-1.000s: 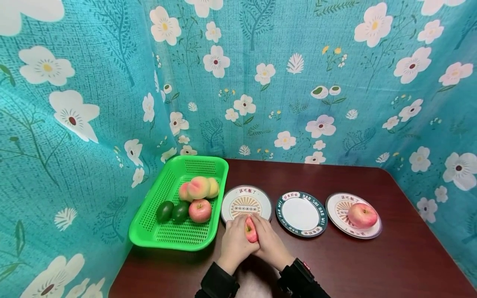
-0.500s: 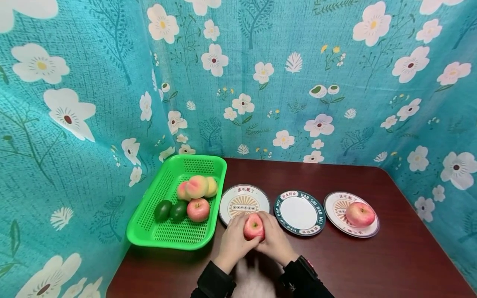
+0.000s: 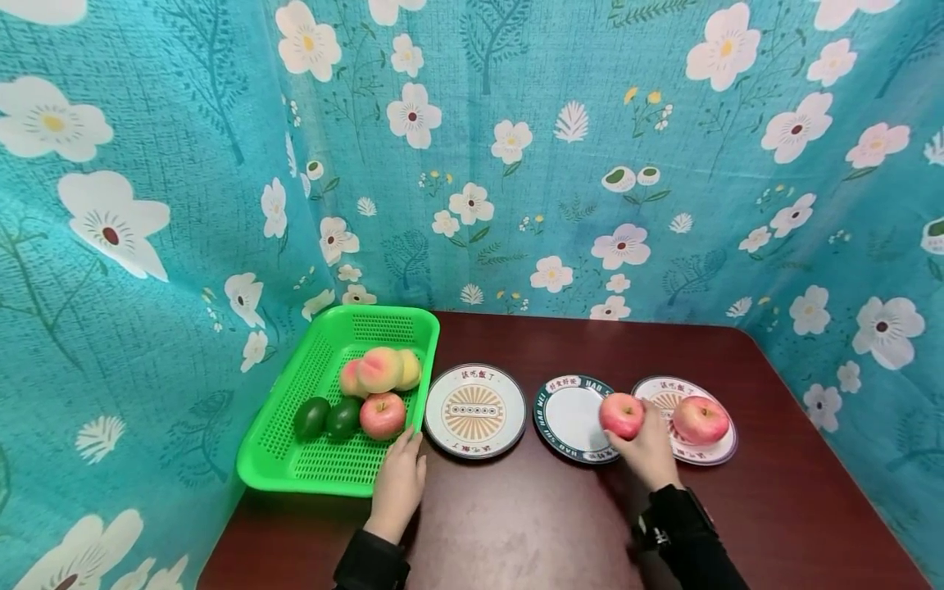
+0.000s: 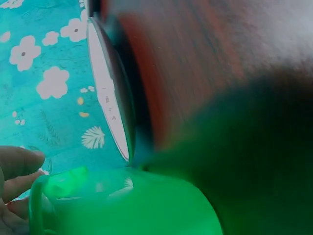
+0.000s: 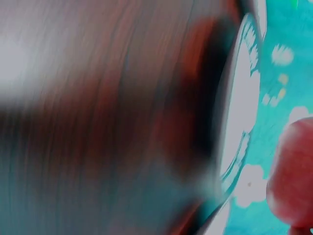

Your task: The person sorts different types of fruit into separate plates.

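Apple (image 3: 622, 415) now in right hand (image 3: 649, 449) alone, carried lower right over middle plate (image 3: 571, 416); left hand (image 3: 399, 483), fingers straight, released, rests by green basket (image 3: 295, 459).

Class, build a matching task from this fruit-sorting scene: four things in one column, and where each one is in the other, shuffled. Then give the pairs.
Things:
1. apple in the right hand
2. left hand
3. two dark green fruits
4. second apple

Places:
A. lying on the rightmost plate
B. inside the green basket
C. held above the right edge of the middle plate
D. at the basket's near right corner

Pairs: 1-C, 2-D, 3-B, 4-A
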`<state>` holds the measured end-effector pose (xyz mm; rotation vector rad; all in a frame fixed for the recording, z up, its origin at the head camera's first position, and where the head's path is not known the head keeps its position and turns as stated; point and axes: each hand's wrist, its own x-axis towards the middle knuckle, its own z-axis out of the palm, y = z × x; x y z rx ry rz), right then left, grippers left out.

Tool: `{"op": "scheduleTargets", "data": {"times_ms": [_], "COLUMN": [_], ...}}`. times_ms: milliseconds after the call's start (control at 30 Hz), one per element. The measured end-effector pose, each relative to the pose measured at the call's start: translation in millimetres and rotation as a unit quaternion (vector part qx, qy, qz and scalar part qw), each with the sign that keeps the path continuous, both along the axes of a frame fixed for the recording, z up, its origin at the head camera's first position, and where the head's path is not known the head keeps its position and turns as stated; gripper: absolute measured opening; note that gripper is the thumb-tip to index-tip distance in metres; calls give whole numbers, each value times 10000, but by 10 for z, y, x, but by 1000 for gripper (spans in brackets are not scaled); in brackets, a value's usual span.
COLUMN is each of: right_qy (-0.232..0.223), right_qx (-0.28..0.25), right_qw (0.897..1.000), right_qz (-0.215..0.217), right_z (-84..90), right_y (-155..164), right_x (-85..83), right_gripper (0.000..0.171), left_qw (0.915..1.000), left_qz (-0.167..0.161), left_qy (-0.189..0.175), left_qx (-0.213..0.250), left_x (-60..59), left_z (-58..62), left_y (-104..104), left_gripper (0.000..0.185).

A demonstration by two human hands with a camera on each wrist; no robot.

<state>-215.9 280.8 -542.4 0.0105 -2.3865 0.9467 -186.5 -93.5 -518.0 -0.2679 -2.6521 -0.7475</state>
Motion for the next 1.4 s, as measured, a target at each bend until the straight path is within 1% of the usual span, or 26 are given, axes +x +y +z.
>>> {"op": "scheduleTargets", "data": {"times_ms": [100,200,300,367,467,600,700,800,933,1000,1100,1200,1267,1400], "right_qy": [12,-61,-225,-369,-736,-1175,-1249,-1211,-1208,-1321,-1770,-2114,-2196,-2215], "right_qx": [-134,-291,-180,36,372,675,818,885,946,933,1054,1154,1198,1276], "right_qw": [9986,9949,9911,9891,9844,9764,9718,9683,9658,9645,9573,9515,9513,9523], "right_qz": [-514,-965,-1297,-1425,-1553,-1681,-1825,-1999,-2089,-2087,-2028,-1912,-1804,-1667], "right_z": [-39,-60,-69,-72,-70,-80,-101,-142,-191,-202,-205,-205,-205,-194], "right_y": [184,282,340,374,405,425,426,424,449,475,522,558,570,565], "right_x": [-56,-109,-170,-227,-313,-396,-419,-412,-382,-366,-346,-340,-348,-367], "right_gripper": [75,76,75,78,79,76,71,68,72,76,79,81,83,84], "left_qw": [9999,9998,9992,9987,9980,9973,9969,9965,9961,9960,9966,9971,9972,9969], "left_qz": [-4,7,-61,-103,-127,-157,-206,-282,-355,-372,-365,-326,-292,-238], "left_qy": [0,97,198,285,380,470,503,485,431,423,368,309,325,446], "left_qx": [-114,-189,-329,-409,-485,-540,-569,-621,-684,-689,-647,-612,-602,-600], "left_x": [-7,-16,-21,-24,-17,-7,-5,-11,-26,-33,-34,-22,-16,-16], "left_z": [-1,7,-1,-17,-37,-66,-75,-75,-61,-57,-55,-69,-81,-97], "left_y": [-59,-95,-118,-127,-128,-125,-118,-108,-94,-88,-81,-80,-81,-83], "left_gripper": [32,33,36,38,39,40,41,42,43,43,43,43,43,40]}}
